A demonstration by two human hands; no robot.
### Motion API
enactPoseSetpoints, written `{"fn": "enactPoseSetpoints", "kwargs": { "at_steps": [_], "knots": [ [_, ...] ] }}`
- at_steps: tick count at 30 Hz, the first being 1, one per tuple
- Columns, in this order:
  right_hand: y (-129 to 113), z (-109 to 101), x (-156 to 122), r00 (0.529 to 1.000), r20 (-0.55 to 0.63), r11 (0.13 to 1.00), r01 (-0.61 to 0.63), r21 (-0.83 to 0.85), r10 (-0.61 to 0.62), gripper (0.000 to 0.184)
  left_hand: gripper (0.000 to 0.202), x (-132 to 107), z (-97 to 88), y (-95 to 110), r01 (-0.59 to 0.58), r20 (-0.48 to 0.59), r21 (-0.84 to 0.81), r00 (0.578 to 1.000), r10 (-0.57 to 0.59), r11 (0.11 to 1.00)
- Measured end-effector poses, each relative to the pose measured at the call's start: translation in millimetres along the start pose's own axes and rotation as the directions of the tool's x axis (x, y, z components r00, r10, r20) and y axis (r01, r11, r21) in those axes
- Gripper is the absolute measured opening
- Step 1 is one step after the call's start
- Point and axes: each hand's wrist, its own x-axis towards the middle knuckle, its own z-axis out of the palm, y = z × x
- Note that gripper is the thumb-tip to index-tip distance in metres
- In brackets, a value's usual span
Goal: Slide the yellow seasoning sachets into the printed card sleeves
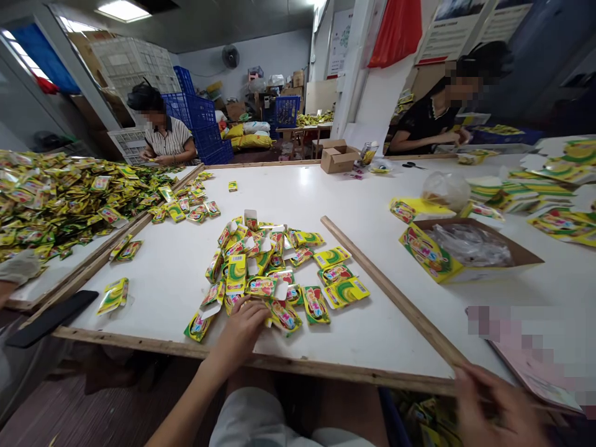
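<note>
My left hand (244, 328) is at the near edge of a loose heap of small yellow-green printed boxes (258, 285) on the white tabletop. Its fingers are bent together over one small box, whose yellow end shows beside the fingertips; the rest is under the hand. Several boxes in the heap have white flaps standing up. At the table's front right edge, by the end of a wooden strip (391, 288), is my right hand (496, 403). It is smeared by motion, so neither its fingers nor any held thing can be made out.
A big mound of small packets (69, 198) lies left behind a wooden divider (93, 267). Right of the strip stands an open display box (465, 248) with clear plastic inside. A pink sheet (521, 366) lies near the right edge. Two people sit across the table; a gloved hand (21, 267) shows left.
</note>
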Motion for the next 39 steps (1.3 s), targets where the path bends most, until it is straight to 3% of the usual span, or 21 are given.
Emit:
{"fn": "enactPoseSetpoints", "kwargs": {
  "at_steps": [2,4,7,9,15,22,27,32,39],
  "knots": [
    [-41,33,-18,0.988,0.149,0.990,0.021,0.141,-0.042,0.030,0.027,5,7.4,14,0.081,-0.099,-0.245,0.989,-0.108,0.966],
    [-71,64,-34,0.938,0.322,0.940,0.009,0.342,-0.126,0.026,0.035,7,21.5,31,0.145,-0.158,-0.519,0.952,-0.261,0.843],
    [-88,96,-49,0.852,0.468,0.855,-0.049,0.516,-0.234,0.030,0.038,6,48.4,52,0.158,-0.090,-0.762,0.934,-0.346,0.628],
    [-86,107,-51,0.826,0.498,0.843,-0.053,0.535,-0.265,0.030,0.033,5,62.8,59,0.190,-0.029,-0.797,0.936,-0.351,0.573],
    [-77,114,-36,0.741,0.570,0.853,0.009,0.521,-0.355,0.022,0.020,13,74.9,54,0.208,0.006,-0.778,0.946,-0.324,0.592],
    [-76,126,-27,0.816,0.491,0.867,0.025,0.498,-0.306,0.025,0.023,17,88.7,50,0.229,-0.025,-0.774,0.920,-0.390,0.590],
    [-72,133,-26,0.802,0.517,0.867,0.004,0.499,-0.301,0.025,0.019,17,91.9,48,0.258,0.015,-0.754,0.926,-0.376,0.604],
    [-74,136,-32,0.862,0.450,0.841,-0.055,0.538,-0.231,0.021,0.022,20,92.2,52,0.149,-0.117,-0.776,0.921,-0.371,0.613],
    [-75,132,-37,0.816,0.488,0.833,-0.014,0.552,-0.310,0.016,0.012,22,85.6,54,0.125,-0.165,-0.705,0.929,-0.332,0.698]
  ]
}}
